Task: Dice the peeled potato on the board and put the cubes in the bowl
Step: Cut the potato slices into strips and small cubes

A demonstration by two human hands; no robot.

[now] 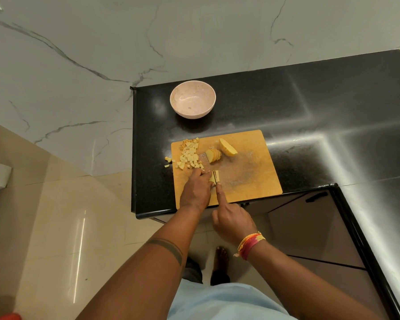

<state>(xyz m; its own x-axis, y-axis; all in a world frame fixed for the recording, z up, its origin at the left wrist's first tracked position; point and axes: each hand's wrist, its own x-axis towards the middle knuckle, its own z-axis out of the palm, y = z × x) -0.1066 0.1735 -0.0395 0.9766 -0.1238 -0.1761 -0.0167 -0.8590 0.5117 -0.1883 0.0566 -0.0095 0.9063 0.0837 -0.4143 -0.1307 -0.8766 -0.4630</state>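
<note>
Near the board's (245, 181) front edge, your left hand (196, 190) has its fingers curled down on a small stack of slices (211, 177), pinning it flat. Your right hand (231, 221) is closed on the knife (215, 176), forefinger straight out along the spine; the handle is hidden in the palm, and only a thin sliver of blade shows, sunk into the stack beside the left fingertips. Step in hand, as I read it: dicing, cutting the stack into strips or cubes. About halfway, I'd judge. A pile of cubes (189, 154) sits at the board's far left corner, with 2 or 3 strays (168, 160) off the edge on the counter (310, 112). Mid-board, a fanned row of slices (214, 155) is still uncut, and a wedge (228, 147) lies just beside it, untouched. The bowl (192, 98) stands on the counter beyond the board, well apart from the pile, and holds no potato yet. Next move calls for finishing this stack with the left fingertips tucked back from the blade, since they sit right against it. Then turn the strips and cross-cut. After that, the fanned slices and the wedge need the same. Transfer to the bowl hasn't begun; you'll need to gather the pile and pick up the strays off the counter too. Risk: the small stack slipping under the blade.
</note>
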